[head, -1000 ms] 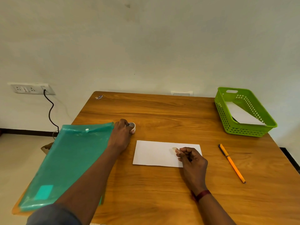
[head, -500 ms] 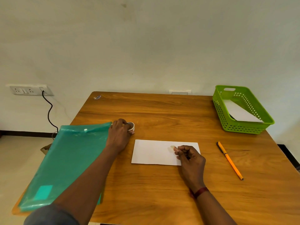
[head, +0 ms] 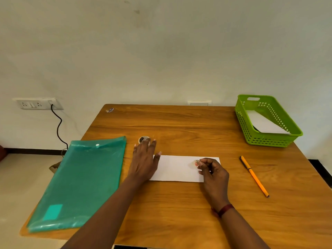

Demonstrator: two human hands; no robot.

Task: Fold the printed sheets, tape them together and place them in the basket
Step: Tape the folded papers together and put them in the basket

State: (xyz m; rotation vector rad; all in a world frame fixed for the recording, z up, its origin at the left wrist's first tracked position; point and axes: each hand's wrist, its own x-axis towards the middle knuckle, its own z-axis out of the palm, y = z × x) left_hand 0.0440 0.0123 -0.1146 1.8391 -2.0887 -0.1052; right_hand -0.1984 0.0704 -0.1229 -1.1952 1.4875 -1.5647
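A folded white sheet (head: 177,168) lies flat in the middle of the wooden table (head: 188,126). My right hand (head: 213,174) rests on its right part and pinches a small piece of clear tape (head: 195,163) between thumb and fingers. My left hand (head: 144,161) is spread, fingers apart, with its thumb at the sheet's left edge. The small tape roll (head: 143,139) stands on the table just beyond its fingertips. A green plastic basket (head: 269,139) at the back right holds a folded white sheet (head: 264,124).
A teal plastic folder (head: 80,182) covers the table's left side and overhangs the front-left corner. An orange pen (head: 254,176) lies right of the sheet. A wall socket (head: 37,103) with a black cable is at the left. A small sticker (head: 110,110) sits at the far-left corner.
My left hand has let go of the tape roll and drawn back with fingers spread toward the sheet's left edge. My right hand still pinches the tape piece over the sheet.
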